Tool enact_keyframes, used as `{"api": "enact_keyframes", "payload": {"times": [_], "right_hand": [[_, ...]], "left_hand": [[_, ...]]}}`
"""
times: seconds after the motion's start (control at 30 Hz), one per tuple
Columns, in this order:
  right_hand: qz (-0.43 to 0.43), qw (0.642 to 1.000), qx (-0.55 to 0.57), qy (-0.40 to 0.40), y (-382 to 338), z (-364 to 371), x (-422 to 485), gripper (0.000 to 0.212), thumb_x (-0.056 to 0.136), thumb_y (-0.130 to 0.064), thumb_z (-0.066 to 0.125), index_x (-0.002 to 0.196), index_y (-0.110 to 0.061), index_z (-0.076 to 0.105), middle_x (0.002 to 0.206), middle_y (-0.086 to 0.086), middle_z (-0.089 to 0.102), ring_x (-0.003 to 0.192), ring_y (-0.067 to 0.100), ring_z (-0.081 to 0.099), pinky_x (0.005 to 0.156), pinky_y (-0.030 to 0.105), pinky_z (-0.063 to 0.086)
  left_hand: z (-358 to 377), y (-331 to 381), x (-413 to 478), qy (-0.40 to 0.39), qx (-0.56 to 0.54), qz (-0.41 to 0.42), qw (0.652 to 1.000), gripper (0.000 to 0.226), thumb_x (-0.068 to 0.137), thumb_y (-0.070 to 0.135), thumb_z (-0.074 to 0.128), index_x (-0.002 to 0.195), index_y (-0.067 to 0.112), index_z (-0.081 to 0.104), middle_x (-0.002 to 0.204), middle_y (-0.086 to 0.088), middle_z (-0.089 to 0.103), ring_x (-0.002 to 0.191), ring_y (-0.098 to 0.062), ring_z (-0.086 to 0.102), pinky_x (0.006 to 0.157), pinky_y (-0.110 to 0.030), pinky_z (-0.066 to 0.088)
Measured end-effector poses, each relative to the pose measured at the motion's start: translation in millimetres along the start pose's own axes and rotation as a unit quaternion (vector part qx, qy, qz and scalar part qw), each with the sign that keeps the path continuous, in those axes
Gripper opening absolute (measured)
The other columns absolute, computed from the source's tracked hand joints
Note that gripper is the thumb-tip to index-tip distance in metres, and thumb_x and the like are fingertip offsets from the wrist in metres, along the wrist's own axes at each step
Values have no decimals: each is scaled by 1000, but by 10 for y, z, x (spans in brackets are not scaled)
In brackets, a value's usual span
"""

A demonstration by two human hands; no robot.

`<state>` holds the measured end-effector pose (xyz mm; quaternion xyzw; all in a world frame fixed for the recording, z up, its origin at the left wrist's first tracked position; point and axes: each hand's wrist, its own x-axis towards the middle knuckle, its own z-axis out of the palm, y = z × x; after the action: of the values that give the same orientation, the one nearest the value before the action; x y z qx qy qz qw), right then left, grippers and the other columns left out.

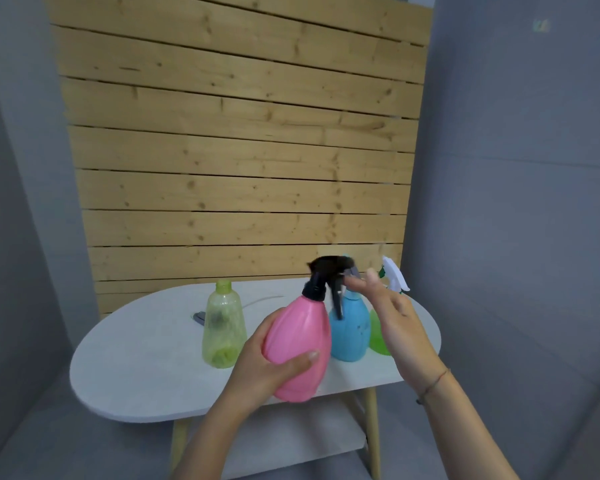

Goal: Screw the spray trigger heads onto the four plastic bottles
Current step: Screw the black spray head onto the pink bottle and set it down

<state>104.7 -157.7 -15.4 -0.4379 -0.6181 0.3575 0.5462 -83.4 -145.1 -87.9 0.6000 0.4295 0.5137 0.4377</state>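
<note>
My left hand (pixel 264 365) grips a pink bottle (pixel 300 344) and holds it tilted above the table's front edge. A black spray trigger head (pixel 323 275) sits on its neck, blurred by motion. My right hand (pixel 392 317) is beside the head with fingers spread, fingertips at the trigger, holding nothing. Behind it stands a blue bottle (pixel 350 330), its top hidden by the black head. A green bottle (pixel 378 334) with a white trigger head (pixel 394 273) stands at the right, partly hidden by my right hand. A pale green bottle (pixel 223 327) stands at the left with a bare neck.
The bottles stand on a white oval table (pixel 146 362) with wooden legs and a lower shelf (pixel 291 441). A small grey object (pixel 199 317) with a white cord lies behind the pale green bottle. A wooden slat wall (pixel 243 140) rises right behind the table.
</note>
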Motion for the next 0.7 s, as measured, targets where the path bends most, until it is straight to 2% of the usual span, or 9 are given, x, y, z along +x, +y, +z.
{"api": "enact_keyframes", "payload": {"times": [0.1,0.2,0.3,0.4,0.47,0.53,0.6,0.63,0.7], "right_hand": [[9,997,71,20,104,-22,43,54,95,-59,26,105,-35,73,124,-16,66,127,0,49,111,31,30],[21,993,112,12,180,-26,55,39,94,-46,42,116,-25,67,125,-8,67,125,6,54,115,41,32],[49,987,141,-53,285,-9,74,55,77,-43,61,126,-19,60,125,-4,67,123,10,57,113,38,36],[51,980,165,-99,289,34,67,45,79,-34,63,119,-14,66,118,2,71,111,12,65,96,24,51],[48,982,167,-73,281,53,74,37,76,-31,67,109,-12,71,108,1,75,99,8,69,82,17,53],[47,987,152,-6,306,70,99,25,72,-25,76,94,-13,74,93,-3,77,87,5,70,74,14,53],[46,991,126,30,354,96,113,17,73,-18,79,87,-12,72,80,-7,75,78,3,68,69,12,52],[47,992,113,30,367,100,110,18,74,-19,79,89,-12,71,80,-8,74,79,2,67,70,11,51],[48,992,114,-9,375,82,90,26,77,-27,74,100,-15,72,95,-10,75,91,0,67,77,10,51]], "left_hand": [[19,7,-26,-24,-13,-9,1000,76,45,54,83,113,56,49,114,21,59,96,0,62,62,-10,52],[43,5,-43,-50,-36,-17,998,72,49,49,83,114,51,53,111,20,64,90,6,64,66,-12,53],[71,6,-55,-90,-39,-29,995,72,51,47,83,117,46,55,110,16,67,93,1,66,69,-17,54],[98,5,-58,-115,-28,-36,992,73,52,48,84,119,45,55,112,15,67,97,-1,66,72,-17,54],[110,5,-56,-113,-24,-33,993,73,52,48,85,119,46,55,113,15,67,97,-1,65,72,-17,54],[125,-16,-59,-102,-15,-29,994,75,52,49,85,120,47,54,116,14,65,99,-1,65,73,-17,54],[149,-30,-70,-105,-5,-31,994,76,51,51,85,121,47,53,118,14,64,101,-2,64,74,-18,54],[161,-31,-74,-110,-2,-33,993,76,51,52,85,120,47,54,119,14,63,101,-1,63,74,-18,54],[168,-21,-75,-114,-6,-40,993,75,52,52,84,120,46,54,118,14,64,99,0,64,73,-17,53]]}}
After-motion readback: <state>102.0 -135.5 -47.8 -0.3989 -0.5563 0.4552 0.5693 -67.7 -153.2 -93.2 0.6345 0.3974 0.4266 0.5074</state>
